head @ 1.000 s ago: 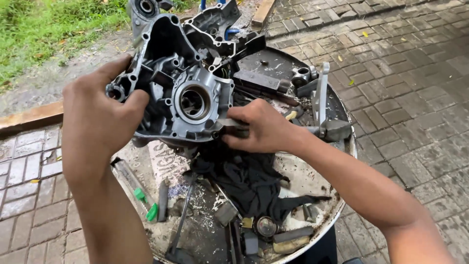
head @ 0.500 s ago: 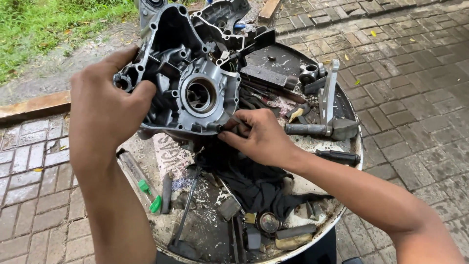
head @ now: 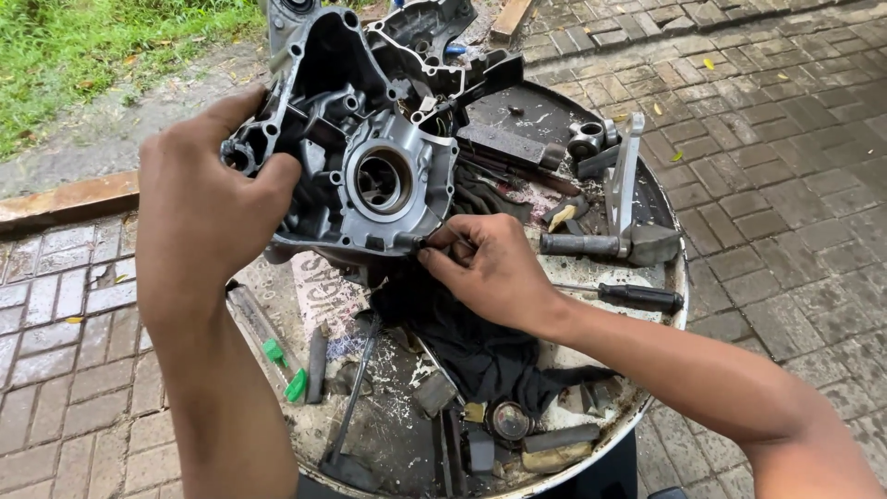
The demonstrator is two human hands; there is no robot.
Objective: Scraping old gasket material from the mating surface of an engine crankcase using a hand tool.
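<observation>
**Both hands on the casing, fingertips pinched at its lower edge**

The left hand point(head: 199, 203) was clamped around the left side of the grey cast-metal engine crankcase half point(head: 360, 157), thumb hooked over the rim, holding it tilted up. The right hand point(head: 485, 268) had thumb and forefinger pinched narrow on something small at the casing's bottom edge, right below the round bearing bore point(head: 382, 180); what sat between those fingertips was too small to tell.

The casing was held just above the round metal work tray point(head: 670, 268), over its far left part. Directly under the right hand lay a crumpled black cloth point(head: 480, 356). To the right of that hand, a black-handled screwdriver point(head: 637, 296) rested near the tray's rim, and beyond it stood a grey metal puller tool with a long upright bar point(head: 624, 199). Near the left forearm, two small green plastic pieces point(head: 282, 365) lay beside a dark slim tool point(head: 317, 360). Scattered dark parts cluttered the near edge. The tray stood on grey brick paving point(head: 785, 120), with grass point(head: 83, 46) at the upper left.
</observation>
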